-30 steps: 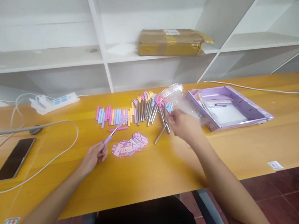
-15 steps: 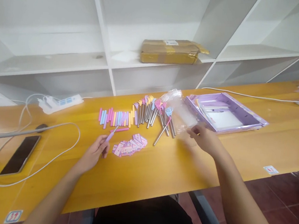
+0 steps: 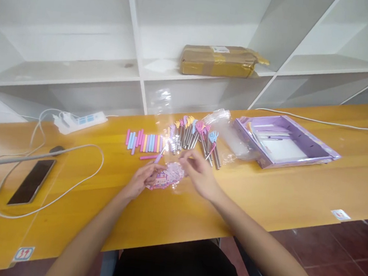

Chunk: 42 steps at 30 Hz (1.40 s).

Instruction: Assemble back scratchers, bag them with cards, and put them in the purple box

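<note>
My left hand [image 3: 143, 178] is closed on a small back scratcher with a purple handle [image 3: 158, 157]. Its head is hard to make out behind clear plastic. My right hand [image 3: 199, 170] pinches a clear plastic bag [image 3: 161, 101], which stretches up beside the scratcher and over part of the cards. Below both hands lies a fanned pile of pink and purple printed cards [image 3: 161, 180]. Behind them is a row of pink, blue, purple and yellow sleeves [image 3: 146, 143]. Several hand-shaped back scratchers with metal rods [image 3: 189, 134] lie to the right of the row.
More clear bags [image 3: 233, 134] lie beside a purple open box [image 3: 310, 143] at the right. A phone [image 3: 31, 183], a looping white cable [image 3: 102, 160] and a power strip [image 3: 83, 120] are at the left. A taped cardboard carton [image 3: 219, 62] sits on the shelf.
My right hand has moved left from beside the bags, bringing a clear bag to the scratcher. My left hand has shifted slightly right with the scratcher, and the view has turned a little.
</note>
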### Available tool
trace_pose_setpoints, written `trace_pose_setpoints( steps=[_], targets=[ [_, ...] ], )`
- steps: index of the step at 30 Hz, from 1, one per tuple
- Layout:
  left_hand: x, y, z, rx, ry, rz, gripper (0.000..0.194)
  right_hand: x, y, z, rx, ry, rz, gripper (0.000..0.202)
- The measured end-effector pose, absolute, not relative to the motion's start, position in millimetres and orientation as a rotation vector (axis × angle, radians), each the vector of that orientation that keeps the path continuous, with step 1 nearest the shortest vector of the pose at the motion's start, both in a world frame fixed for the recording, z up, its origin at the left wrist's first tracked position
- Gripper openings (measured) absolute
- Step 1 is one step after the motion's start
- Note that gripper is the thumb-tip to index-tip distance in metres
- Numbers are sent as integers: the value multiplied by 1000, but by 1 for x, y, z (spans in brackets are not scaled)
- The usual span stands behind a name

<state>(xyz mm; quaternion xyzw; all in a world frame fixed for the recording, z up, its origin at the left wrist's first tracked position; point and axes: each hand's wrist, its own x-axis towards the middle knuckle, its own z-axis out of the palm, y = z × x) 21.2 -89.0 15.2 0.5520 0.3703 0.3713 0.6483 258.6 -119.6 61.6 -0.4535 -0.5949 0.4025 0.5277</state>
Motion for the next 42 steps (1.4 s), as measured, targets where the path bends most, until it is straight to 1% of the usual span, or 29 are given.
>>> trace_pose_setpoints(
  steps=[1,2,4,6,9,12,16,19,21,23,26,30,36,42],
  targets=[
    [22,-90,10,1236,833,845,67,243,-118,50,-1083,-1398,987,38],
    [23,-91,6,1246,843,853,66,230,-117,39,-1081,-1389,1004,39],
    [21,-97,2,1398,930,890,53,213,-117,18,-1061,-1367,1065,43],
    [17,-103,3,1536,977,905,43,208,-117,6,-1017,-1295,1214,46],
    [11,-106,7,1662,973,850,39,213,-117,3,-922,-1166,1450,51],
    [10,-105,9,1729,921,774,36,217,-116,7,-874,-1187,1510,60],
    [15,-108,9,1797,833,716,34,213,-115,5,-893,-1237,1543,56],
    [16,-110,10,1808,769,764,30,216,-111,2,-857,-1138,1594,51],
    [13,-108,11,1728,761,884,27,225,-107,6,-830,-985,1530,45],
    [8,-103,11,1597,808,1053,27,239,-102,13,-829,-862,1331,40],
    [-1,-90,7,1366,950,1291,31,259,-99,24,-837,-878,1053,38],
    [-6,-77,2,1118,1082,1487,37,264,-107,26,-921,-1199,1038,38],
    [-7,-73,7,928,1044,1545,40,249,-120,18,-1081,-1926,909,40],
    [-7,-75,15,906,951,1559,36,244,-119,8,-1173,-2107,856,39]
  ],
)
